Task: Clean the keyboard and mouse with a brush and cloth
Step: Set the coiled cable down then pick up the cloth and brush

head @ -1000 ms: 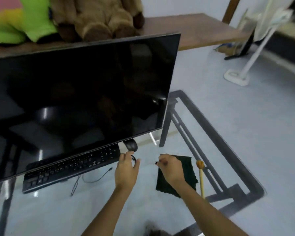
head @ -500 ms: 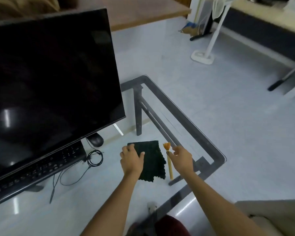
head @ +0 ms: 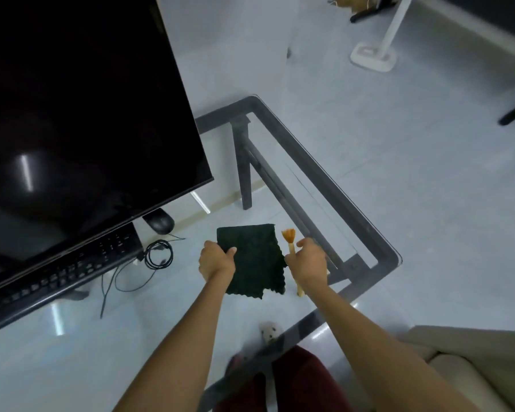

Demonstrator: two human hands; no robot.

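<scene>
Glass-topped table [head: 366, 221], dark metal frame, rounded corner, pale tiled floor visible through the pane; on it a dark green cloth [head: 254, 260], roughly square, nubbly weave, scalloped near edge, lying flat between the two hands; left hand [head: 216, 260] at the cloth's left edge, thumb curled over the fabric, pinching it; small brush [head: 290, 246], pale wooden handle, fanned orange bristles pointing away, lying just right of the cloth; right hand [head: 308, 263] over the handle, fingers curled about it, though whether they actually close on it cannot be told; black keyboard [head: 60, 275], long and flat, at the left beneath a large glossy black monitor [head: 81, 114]; black mouse [head: 160, 223], rounded, just beyond the keyboard's right end; thin black cable [head: 158, 254], coiled in a loop beside the keyboard.
</scene>
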